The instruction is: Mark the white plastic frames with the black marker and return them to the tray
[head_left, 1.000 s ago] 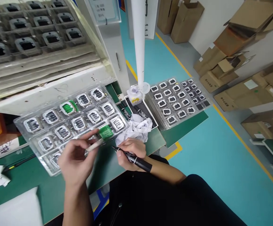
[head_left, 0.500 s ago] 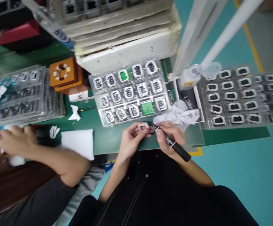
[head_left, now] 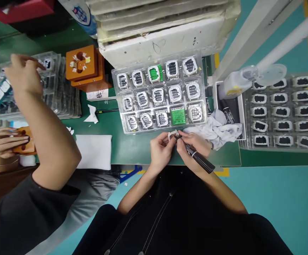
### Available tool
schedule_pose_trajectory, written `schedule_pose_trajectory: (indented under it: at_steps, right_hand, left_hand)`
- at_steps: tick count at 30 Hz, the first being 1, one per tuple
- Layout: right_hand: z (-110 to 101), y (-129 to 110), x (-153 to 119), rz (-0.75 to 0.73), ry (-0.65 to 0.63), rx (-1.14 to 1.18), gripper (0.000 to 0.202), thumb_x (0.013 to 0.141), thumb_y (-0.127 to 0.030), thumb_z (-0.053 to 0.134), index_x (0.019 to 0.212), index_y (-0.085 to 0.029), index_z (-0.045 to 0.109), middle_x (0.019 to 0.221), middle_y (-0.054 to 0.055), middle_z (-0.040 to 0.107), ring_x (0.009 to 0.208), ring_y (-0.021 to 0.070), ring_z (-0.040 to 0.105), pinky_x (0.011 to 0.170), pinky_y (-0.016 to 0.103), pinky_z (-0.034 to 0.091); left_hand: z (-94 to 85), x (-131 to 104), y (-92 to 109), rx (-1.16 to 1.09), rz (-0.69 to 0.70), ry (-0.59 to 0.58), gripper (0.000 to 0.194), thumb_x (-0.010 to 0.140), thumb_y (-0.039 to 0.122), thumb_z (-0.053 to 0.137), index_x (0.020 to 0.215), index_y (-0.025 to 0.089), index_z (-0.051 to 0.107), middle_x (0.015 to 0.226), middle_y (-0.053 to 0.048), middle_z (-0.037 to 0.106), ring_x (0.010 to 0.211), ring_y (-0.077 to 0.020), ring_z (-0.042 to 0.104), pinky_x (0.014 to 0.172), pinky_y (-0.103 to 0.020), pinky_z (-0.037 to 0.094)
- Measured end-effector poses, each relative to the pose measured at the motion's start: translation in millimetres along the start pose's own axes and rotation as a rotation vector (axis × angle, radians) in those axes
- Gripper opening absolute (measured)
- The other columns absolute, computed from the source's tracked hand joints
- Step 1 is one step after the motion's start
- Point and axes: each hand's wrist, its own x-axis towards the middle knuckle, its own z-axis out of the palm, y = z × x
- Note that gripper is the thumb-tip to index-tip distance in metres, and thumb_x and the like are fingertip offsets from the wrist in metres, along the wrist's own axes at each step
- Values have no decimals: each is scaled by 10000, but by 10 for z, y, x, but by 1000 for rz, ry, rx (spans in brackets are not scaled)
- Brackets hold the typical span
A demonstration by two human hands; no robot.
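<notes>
My left hand [head_left: 161,149] is closed on a small whitish frame-shaped part [head_left: 173,134] near the table's front edge. A black marker pen [head_left: 201,162] is gripped in my right hand [head_left: 192,147], its tip end touching or very close to the part; the fingers partly hide the contact. Just beyond my hands lies a clear plastic tray [head_left: 148,130] with rows of similar white-rimmed parts. One compartment shows a green square [head_left: 178,116], and another part [head_left: 154,73] has green in it.
A co-worker's arm [head_left: 55,141] reaches over stacked trays at left. Orange blocks [head_left: 81,63], a white cloth [head_left: 94,152] and a white box [head_left: 159,46] stand around. At right are a grey rag [head_left: 220,127], a bottle [head_left: 234,85] and more filled trays [head_left: 282,125].
The view has shifted, so the table items appear moved. The marker's tip end is now closer to the part in my left hand. The co-worker's one hand has risen to the stacked trays.
</notes>
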Motion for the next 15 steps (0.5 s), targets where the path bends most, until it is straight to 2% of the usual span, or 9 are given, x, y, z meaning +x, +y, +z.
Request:
schedule_pose_trajectory:
  at_steps: [15]
  right_hand:
    - [21,-6,-6,22,16,-10,177,994,-78,754,1040,-249,742,927,36,841,1016,288,882,835,394,741]
  left_hand:
    - [-27,-9,-59,37,18,-7,370,910,527,923,993,172,858,887,-63,835,798,-190,780,742,-274,626]
